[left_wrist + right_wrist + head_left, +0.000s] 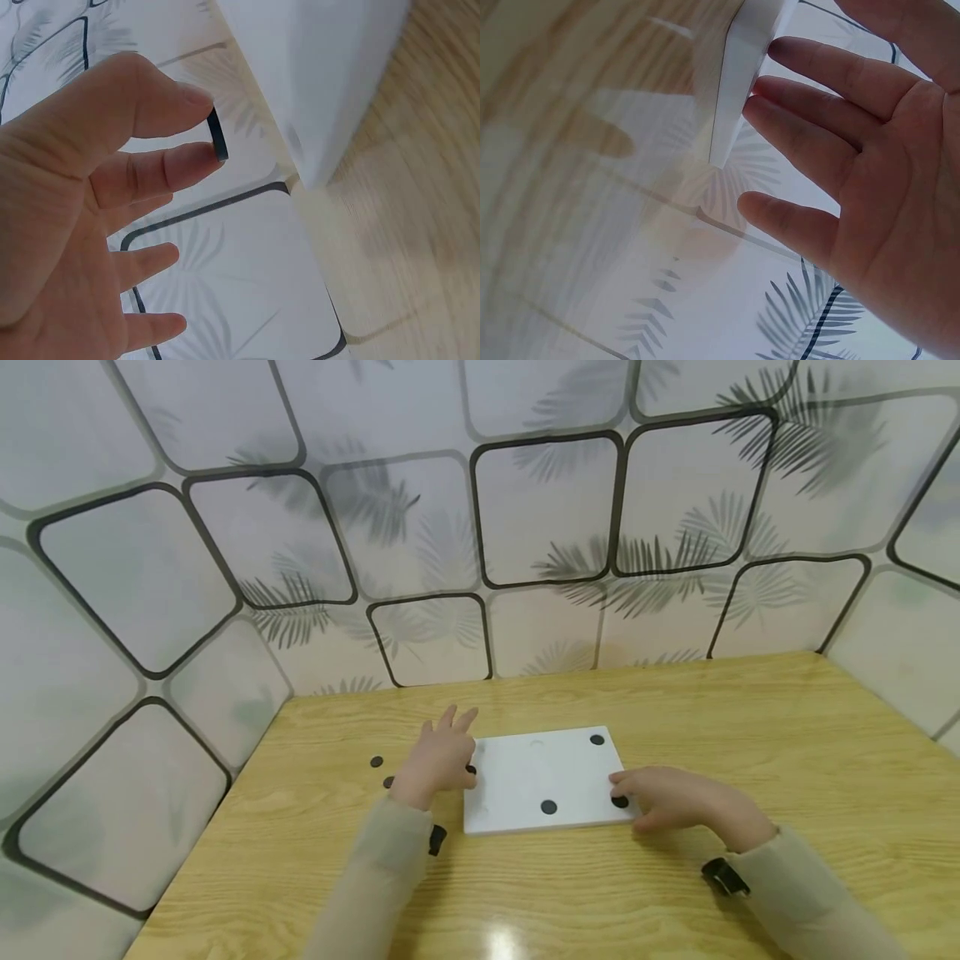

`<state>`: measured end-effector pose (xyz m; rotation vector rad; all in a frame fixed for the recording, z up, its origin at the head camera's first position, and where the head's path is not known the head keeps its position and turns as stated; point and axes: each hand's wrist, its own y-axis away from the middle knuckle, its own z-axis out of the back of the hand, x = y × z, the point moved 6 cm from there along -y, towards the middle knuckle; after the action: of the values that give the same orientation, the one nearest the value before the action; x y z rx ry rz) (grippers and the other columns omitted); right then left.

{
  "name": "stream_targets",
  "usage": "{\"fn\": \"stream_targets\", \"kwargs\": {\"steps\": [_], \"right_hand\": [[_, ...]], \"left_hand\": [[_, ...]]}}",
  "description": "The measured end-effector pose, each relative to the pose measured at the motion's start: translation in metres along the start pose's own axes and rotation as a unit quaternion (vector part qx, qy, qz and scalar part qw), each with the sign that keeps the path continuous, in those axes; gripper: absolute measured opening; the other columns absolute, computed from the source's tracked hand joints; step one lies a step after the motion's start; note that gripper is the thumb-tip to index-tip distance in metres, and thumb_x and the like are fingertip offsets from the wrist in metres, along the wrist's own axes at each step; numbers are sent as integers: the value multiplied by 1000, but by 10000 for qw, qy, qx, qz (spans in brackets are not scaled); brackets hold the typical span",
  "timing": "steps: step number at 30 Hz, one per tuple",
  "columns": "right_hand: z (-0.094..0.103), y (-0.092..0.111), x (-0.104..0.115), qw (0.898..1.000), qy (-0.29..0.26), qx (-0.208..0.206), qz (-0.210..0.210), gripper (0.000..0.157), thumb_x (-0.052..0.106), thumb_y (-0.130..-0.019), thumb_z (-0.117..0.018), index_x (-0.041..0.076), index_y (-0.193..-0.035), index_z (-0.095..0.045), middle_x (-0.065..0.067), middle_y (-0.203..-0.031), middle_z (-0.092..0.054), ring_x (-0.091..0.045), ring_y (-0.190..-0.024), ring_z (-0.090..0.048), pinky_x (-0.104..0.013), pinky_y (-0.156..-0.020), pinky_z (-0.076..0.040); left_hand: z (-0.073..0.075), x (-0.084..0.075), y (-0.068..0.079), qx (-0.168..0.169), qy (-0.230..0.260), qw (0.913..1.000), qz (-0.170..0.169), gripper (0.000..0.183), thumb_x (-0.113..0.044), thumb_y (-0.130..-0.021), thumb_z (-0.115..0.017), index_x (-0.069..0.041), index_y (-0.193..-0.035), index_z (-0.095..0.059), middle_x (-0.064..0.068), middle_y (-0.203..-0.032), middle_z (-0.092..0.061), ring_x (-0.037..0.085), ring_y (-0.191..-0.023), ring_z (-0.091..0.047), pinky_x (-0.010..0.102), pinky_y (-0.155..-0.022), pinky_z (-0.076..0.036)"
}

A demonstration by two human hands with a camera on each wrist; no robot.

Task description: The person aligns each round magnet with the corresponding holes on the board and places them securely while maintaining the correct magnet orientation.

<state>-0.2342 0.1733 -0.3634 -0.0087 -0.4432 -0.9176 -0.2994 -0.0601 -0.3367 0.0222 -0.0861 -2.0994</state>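
A white rectangular board [517,777] lies on the table. My left hand [438,762] is over its left edge and pinches a thin black disc [217,135] between thumb and index finger; the other fingers are spread. In the left wrist view, the disc is on edge, apart from the board's side. My right hand [675,797] is at the board's right end, its fairly straight fingertips [759,105] touching the edge. Three black discs lie on the board: one at the far right corner [597,739], one near the front edge [549,807], one beside the right fingers [619,802].
Two more black discs, one farther back [377,762] and one by the left wrist [388,782], lie on the wooden table [750,735] left of the board. A patterned curtain [543,510] with dark outlines and leaf prints stands behind the table and along its sides.
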Motion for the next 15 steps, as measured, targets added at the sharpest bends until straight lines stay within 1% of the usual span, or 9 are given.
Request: {"fn": "stream_targets", "kwargs": {"steps": [7,9,13,15], "right_hand": [[2,2,1,10000,-88,-17,21,39,11,-73,-69,-3,-108,-59,-22,-124,-46,-37,-112,-44,-48,-92,-34],[1,2,-2,9999,-104,-36,86,39,12,-73,-70,-3,-108,-59,-22,-124,-47,-38,-111,-44,-49,-91,-34],[-5,-1,-12,9986,148,-217,460,41,21,-74,-70,0,-107,-59,-21,-121,-49,-38,-108,-47,-49,-87,-37],[-6,-2,-13,9982,163,-257,513,41,21,-74,-71,0,-107,-59,-21,-120,-49,-38,-107,-47,-49,-87,-37]], "left_hand": [[6,-16,-18,77,78,9999,-115,21,-17,-69,-67,-17,-53,-53,7,-144,-20,36,-130,-8,61,-96,-16],[7,-20,-23,114,106,9998,-138,21,-18,-70,-67,-17,-53,-54,7,-144,-20,35,-131,-7,61,-96,-15],[7,-28,-34,113,114,9997,-193,20,-18,-70,-67,-17,-55,-54,6,-145,-18,35,-131,-6,60,-96,-15],[8,-32,-39,75,124,9997,-221,19,-18,-70,-67,-17,-55,-54,5,-145,-18,35,-131,-6,61,-96,-15]]}}
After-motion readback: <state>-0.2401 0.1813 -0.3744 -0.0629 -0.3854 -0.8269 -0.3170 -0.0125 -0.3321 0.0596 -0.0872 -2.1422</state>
